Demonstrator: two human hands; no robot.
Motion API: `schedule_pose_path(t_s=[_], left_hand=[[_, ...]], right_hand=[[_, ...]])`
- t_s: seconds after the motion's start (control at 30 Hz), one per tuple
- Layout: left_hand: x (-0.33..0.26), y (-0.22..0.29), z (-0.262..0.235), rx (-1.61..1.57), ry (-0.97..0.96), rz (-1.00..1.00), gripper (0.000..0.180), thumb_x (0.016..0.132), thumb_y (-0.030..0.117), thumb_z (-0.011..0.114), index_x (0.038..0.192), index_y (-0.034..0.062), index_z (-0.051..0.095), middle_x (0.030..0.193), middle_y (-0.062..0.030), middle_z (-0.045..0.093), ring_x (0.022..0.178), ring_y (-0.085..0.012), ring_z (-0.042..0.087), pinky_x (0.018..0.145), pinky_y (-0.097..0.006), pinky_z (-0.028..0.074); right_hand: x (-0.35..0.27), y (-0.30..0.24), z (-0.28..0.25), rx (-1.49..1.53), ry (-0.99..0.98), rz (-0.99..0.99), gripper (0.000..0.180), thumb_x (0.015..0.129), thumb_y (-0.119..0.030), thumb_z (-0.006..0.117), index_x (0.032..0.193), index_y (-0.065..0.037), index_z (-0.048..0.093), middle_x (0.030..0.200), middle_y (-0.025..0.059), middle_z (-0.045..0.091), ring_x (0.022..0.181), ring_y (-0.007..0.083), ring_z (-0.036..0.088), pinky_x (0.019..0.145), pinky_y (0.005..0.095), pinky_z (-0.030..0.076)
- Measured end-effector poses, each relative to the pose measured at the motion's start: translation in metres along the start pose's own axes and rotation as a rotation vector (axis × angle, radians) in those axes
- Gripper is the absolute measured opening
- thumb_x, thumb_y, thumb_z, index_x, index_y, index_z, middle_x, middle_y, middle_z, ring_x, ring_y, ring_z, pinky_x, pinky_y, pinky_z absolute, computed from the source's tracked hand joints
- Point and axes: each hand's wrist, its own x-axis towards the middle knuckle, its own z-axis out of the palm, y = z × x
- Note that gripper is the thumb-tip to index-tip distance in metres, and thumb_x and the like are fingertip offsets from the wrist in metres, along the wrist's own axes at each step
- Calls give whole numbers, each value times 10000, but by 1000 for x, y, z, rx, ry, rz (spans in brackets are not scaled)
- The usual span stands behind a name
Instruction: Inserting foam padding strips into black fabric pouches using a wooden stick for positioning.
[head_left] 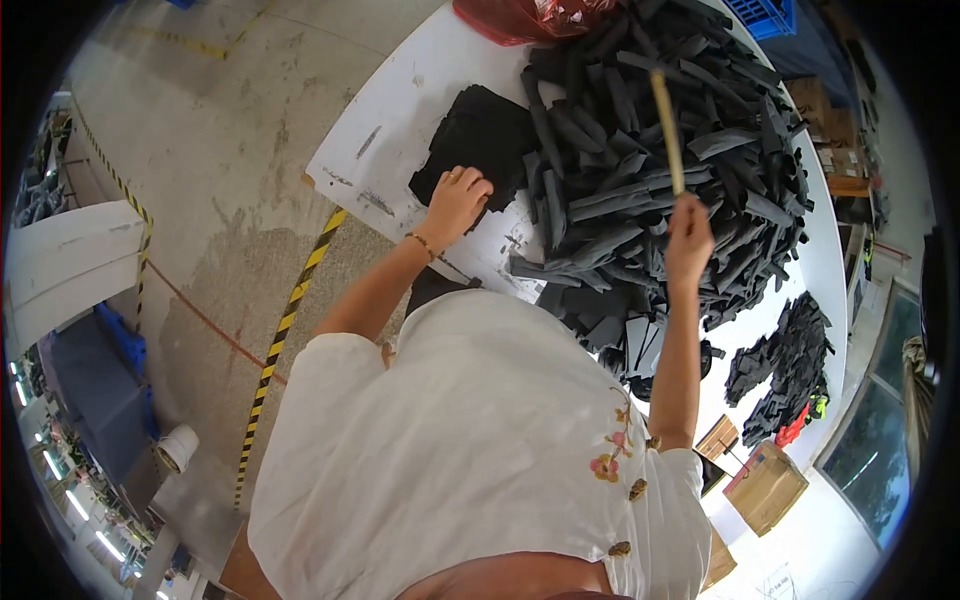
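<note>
A flat black sheet of soft-looking material (478,135) lies on the white table, its edges uneven. My left hand (458,205) rests on its near edge with fingers curled together and closed on it; the fingertips are partly hidden. In my right hand (688,245), closed round one end, is a thin yellowish stick (667,130). It points away from me above a big heap of dark grey and black strips (610,190). Many of these strips are curled or folded lengthwise. The heap begins just right of the flat black sheet.
A red plastic bag (520,20) lies at the table's far edge. On the right, a smaller pile of black pieces (785,370) sits near a cardboard box (765,490). The white table (350,140) ends at its left over a floor with yellow-black tape (300,290).
</note>
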Motion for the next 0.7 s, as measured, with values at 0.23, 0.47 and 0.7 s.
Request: schedule_pose_path(t_s=[0.23,0.47,0.7], left_hand=[[-26,-22,8,21,-52,-28,101,730,135,688,826,121,661,908,12,574,931,-208,509,790,-350,394],[-26,-35,8,-41,-225,-123,82,721,137,703,780,117,650,869,10,545,925,-217,492,811,-361,395],[-29,-38,-1,61,-321,-64,59,738,159,696,766,140,647,853,19,541,949,-219,488,823,-380,400]], right_hand=[[-85,3,26,-26,-317,45,170,896,-179,620,973,-28,636,646,113,581,533,175,554,520,290,436],[-100,-3,29,-120,-532,-131,160,864,-192,630,933,-50,653,776,144,652,675,311,634,585,358,493],[-104,7,32,-145,-582,-209,153,864,-191,617,930,-56,646,785,140,652,699,323,633,600,377,498]])
